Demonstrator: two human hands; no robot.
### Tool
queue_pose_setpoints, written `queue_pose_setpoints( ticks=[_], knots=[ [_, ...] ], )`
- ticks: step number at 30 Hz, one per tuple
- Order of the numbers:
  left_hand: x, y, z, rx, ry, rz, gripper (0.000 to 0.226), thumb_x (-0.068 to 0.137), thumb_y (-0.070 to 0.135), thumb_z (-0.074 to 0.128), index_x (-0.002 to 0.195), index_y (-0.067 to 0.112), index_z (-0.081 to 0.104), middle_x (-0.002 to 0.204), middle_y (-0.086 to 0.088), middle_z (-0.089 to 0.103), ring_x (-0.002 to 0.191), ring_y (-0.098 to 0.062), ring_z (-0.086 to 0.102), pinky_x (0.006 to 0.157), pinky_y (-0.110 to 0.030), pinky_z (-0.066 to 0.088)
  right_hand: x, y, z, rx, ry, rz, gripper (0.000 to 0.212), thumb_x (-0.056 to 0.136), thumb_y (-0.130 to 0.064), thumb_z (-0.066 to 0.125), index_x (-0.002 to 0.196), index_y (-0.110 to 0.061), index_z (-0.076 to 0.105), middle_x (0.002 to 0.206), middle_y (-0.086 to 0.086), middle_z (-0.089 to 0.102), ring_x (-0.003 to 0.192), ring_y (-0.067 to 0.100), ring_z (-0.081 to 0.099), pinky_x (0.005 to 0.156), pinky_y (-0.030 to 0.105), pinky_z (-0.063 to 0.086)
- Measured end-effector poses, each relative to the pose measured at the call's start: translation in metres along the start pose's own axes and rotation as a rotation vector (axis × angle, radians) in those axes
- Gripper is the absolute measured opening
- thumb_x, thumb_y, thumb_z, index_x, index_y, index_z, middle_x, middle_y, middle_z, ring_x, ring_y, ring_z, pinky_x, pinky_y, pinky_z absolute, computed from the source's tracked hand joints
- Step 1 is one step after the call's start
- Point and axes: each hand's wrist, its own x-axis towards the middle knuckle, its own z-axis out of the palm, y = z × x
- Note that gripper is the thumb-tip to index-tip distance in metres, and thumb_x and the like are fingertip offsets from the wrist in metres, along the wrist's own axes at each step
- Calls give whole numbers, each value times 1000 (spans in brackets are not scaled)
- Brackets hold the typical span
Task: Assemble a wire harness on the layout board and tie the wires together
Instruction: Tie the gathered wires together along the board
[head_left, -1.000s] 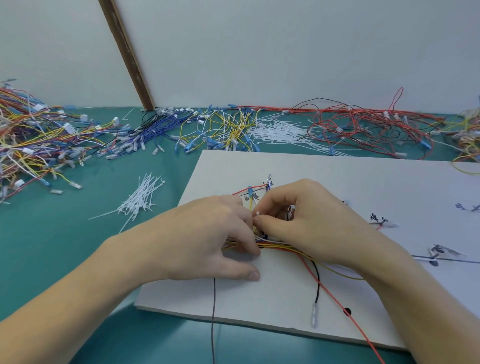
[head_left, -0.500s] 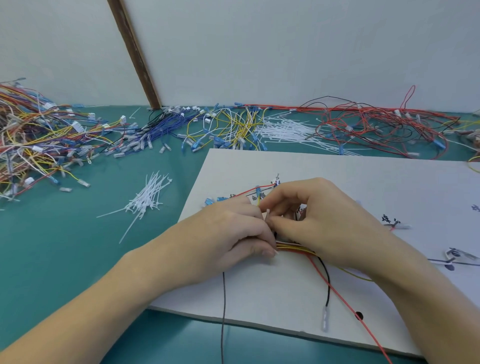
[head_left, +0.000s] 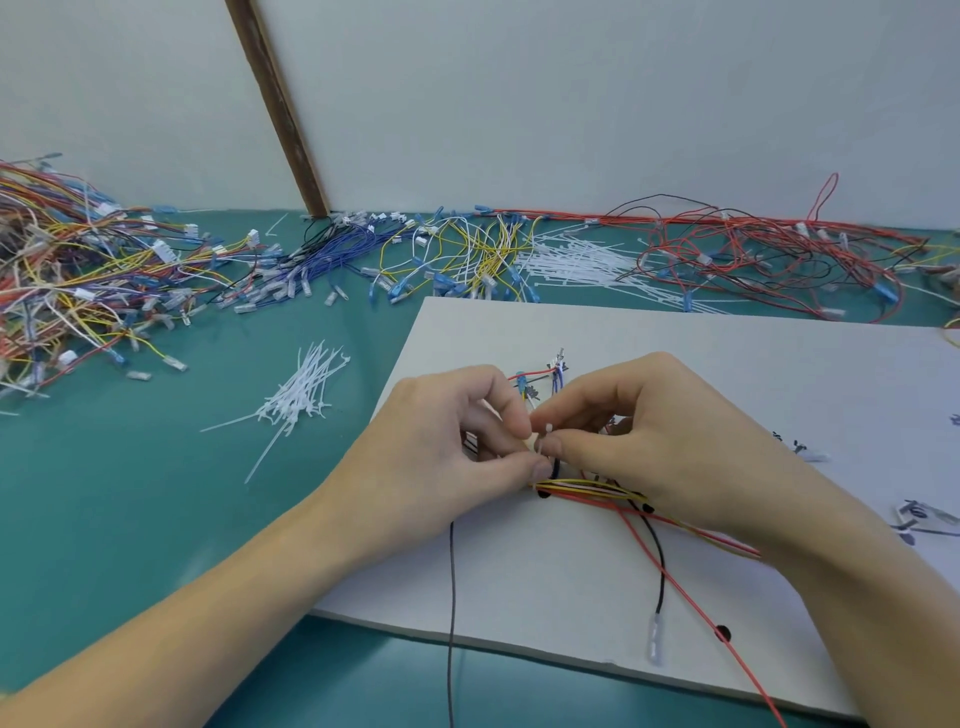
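While you work at the near edge of the layout board (head_left: 675, 364), note the loose black lead (head_left: 661, 571) and the red lead (head_left: 691, 592) trailing toward you; both are light and limp, so they shift at a touch. Your left hand (head_left: 441, 447) and right hand (head_left: 639, 441) meet just above the wire bundle (head_left: 592, 488), fingertips pinched together on a white cable tie (head_left: 545, 436). Judge the tie as thin, springy and slippery: grip it close to its head, and hold the bundle itself rather than a single strand. The bundle lies on the board directly beneath both hands, touching your left thumb. Spare ties (head_left: 301, 400) lie on the green surface (head_left: 130, 493) to your left. Farther back, heaps of mixed wires (head_left: 78, 270) line the wall.
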Motion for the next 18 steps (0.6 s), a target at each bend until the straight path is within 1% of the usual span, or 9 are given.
queue_pose_setpoints(
  ticks=[1,3,5,9,12,14,18],
  knots=[
    [0,0,0,-1,9,-13,21,80,17,88,82,25,69,70,9,76,58,3,61,59,-7,41,0,0,0,14,-2,1,12,88,-15,79,91,-27,81,74,-11,77,64,0,66,60,10,47],
    [0,1,-1,15,-2,-9,14,81,17,88,83,25,77,71,12,77,66,1,69,64,-6,43,0,0,0,27,-7,-4,12,88,-15,79,92,-26,81,75,-10,77,66,2,68,60,10,47],
    [-1,2,-1,22,-16,12,11,82,16,87,85,26,82,74,14,78,70,0,71,66,-7,45,-1,1,-1,42,-5,2,11,88,-16,79,90,-26,80,76,-8,78,65,3,68,60,10,47],
    [-1,2,-3,12,-9,24,12,83,15,86,86,27,84,69,13,76,59,3,61,58,-6,39,-1,0,-3,31,-14,-2,11,88,-14,78,84,-25,80,73,-9,76,64,0,66,59,9,45],
    [-1,2,-3,-13,0,27,17,83,12,85,85,28,84,62,16,70,51,6,54,53,-3,35,-1,1,0,-44,13,-4,12,88,-15,77,84,-26,79,74,-10,76,66,2,69,60,13,50],
    [-2,4,-3,-19,5,27,20,83,10,85,85,30,84,61,17,70,50,6,53,53,-2,35,-1,1,2,-93,15,-8,12,88,-15,76,85,-26,79,75,-10,76,67,2,69,61,14,50],
    [-2,3,-4,-7,9,23,20,82,10,85,85,30,84,64,15,71,51,5,53,54,-4,35,-1,2,2,-66,20,0,12,88,-14,76,85,-25,80,75,-9,77,66,3,70,60,13,49]
  ],
)
